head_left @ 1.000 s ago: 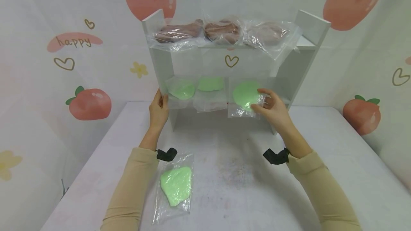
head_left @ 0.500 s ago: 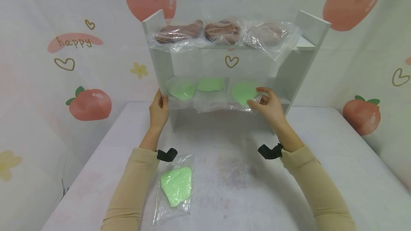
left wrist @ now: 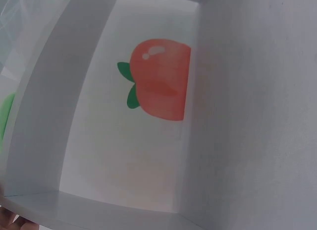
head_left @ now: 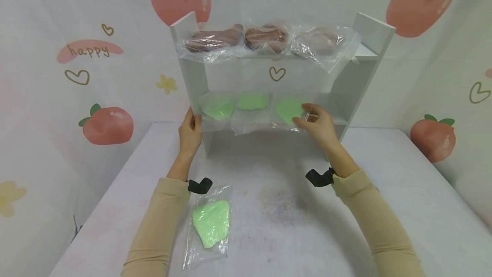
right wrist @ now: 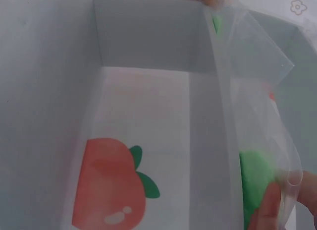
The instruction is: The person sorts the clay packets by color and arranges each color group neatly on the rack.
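Note:
In the head view a white two-tier shelf unit (head_left: pixel 350 78) stands on the table. My left hand (head_left: pixel 190 134) grips its left side panel near the middle board. On that board lie clear bags holding flat green pieces: a left bag (head_left: pixel 218 109), a middle bag (head_left: pixel 251 116) and a right bag (head_left: pixel 288 110). My right hand (head_left: pixel 322 126) pinches the right-hand edge of the right bag between thumb and fingers. The right wrist view shows this bag's green piece (right wrist: pixel 255 183) beside the board, with fingertips (right wrist: pixel 270 205) against the plastic. Part of the left hand's fingers (left wrist: pixel 17 222) shows in the left wrist view.
Three bagged brown items sit along the top board: a left one (head_left: pixel 213 39), a middle one (head_left: pixel 266 38) and a paler right one (head_left: pixel 322 41). Another bagged green piece (head_left: pixel 211 223) lies on the table (head_left: pixel 276 234) by the left forearm. A fruit-print cloth (head_left: pixel 115 12) hangs behind.
My right hand has moved left and slightly up with the right bag, which now lies further back on the middle board and nearer the middle bag. The left hand has stayed in place.

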`<action>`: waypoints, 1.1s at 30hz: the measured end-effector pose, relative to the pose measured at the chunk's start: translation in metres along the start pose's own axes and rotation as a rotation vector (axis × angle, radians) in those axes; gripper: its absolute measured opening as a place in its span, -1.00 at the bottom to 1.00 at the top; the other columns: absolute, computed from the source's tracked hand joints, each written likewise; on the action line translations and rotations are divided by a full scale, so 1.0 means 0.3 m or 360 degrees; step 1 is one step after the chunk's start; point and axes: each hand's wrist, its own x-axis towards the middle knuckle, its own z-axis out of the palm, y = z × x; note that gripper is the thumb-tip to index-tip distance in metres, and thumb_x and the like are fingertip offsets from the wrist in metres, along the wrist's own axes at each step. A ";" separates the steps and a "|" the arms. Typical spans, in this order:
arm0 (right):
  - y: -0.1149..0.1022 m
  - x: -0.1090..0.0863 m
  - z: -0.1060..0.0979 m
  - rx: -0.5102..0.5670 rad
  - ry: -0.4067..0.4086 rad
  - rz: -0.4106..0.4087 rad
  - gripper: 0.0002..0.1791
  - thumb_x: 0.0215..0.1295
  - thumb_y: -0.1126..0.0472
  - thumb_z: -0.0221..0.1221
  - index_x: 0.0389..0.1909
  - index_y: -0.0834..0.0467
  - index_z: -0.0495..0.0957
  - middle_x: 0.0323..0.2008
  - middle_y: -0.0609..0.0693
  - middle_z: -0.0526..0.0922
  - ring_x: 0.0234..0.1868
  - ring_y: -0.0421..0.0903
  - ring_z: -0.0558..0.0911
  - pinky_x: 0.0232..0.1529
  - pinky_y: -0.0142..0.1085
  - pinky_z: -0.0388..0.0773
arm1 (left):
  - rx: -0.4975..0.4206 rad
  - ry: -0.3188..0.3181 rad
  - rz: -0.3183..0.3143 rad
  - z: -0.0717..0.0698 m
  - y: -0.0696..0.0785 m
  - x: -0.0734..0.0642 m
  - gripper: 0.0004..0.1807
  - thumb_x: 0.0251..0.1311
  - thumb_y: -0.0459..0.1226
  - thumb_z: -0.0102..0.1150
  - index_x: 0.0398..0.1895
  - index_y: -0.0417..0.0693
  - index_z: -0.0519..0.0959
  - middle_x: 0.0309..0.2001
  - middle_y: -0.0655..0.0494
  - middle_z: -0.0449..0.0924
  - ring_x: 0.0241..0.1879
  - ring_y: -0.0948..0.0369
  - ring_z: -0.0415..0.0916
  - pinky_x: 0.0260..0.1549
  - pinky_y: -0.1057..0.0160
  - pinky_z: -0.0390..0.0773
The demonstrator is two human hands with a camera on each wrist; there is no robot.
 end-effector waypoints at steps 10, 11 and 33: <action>0.000 0.009 0.018 -0.0015 0.0115 -0.0052 -0.42 0.16 0.08 0.24 0.20 0.17 0.38 0.03 0.10 0.36 -0.07 -0.07 0.44 -0.23 -0.43 0.42 | -0.0012 -0.0009 -0.0004 -0.001 -0.001 0.002 -0.48 0.42 -0.31 -0.21 0.42 -0.11 0.11 0.37 -0.19 0.19 0.32 -0.07 0.26 0.28 0.10 0.39; 0.001 0.010 0.018 -0.0008 0.0118 -0.0059 -0.43 0.16 0.08 0.24 0.19 0.18 0.38 0.05 0.12 0.37 -0.04 -0.05 0.46 -0.23 -0.46 0.43 | -0.0013 -0.0010 -0.0006 -0.001 -0.002 0.002 -0.48 0.42 -0.31 -0.21 0.42 -0.11 0.11 0.37 -0.19 0.19 0.32 -0.07 0.26 0.29 0.10 0.38; -0.024 0.018 0.006 -0.0012 -0.0075 -0.0057 -0.36 0.29 0.09 0.11 0.35 0.20 0.22 0.32 0.19 0.32 0.25 0.13 0.42 0.21 -0.02 0.46 | -0.0041 -0.0012 -0.0016 -0.007 0.055 -0.021 -0.49 0.40 -0.40 -0.23 0.40 -0.25 0.10 0.33 -0.32 0.20 0.30 -0.17 0.26 0.29 0.00 0.36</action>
